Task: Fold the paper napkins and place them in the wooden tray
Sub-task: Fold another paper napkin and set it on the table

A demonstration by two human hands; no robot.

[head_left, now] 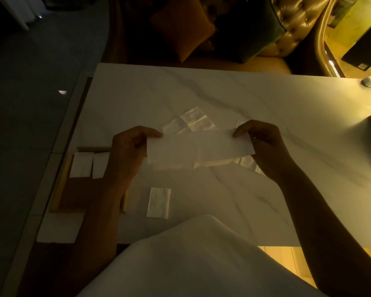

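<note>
Progress, head view: two folded napkins (81,165) sit in the far end of the wooden tray (61,183), at the table's (266,103) left edge. A loose folded napkin (158,203) lies just right of the tray near the front edge, not trayed. The long napkin strip (199,150) over mid-table looks mid-fold. Left hand (126,151) pinches its left end and right hand (263,146) its right end, fingers curled.

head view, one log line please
left hand: pinches long white paper napkin left end | right hand: pinches right end | wooden tray: two folded napkins | white marble table: one folded napkin
</note>
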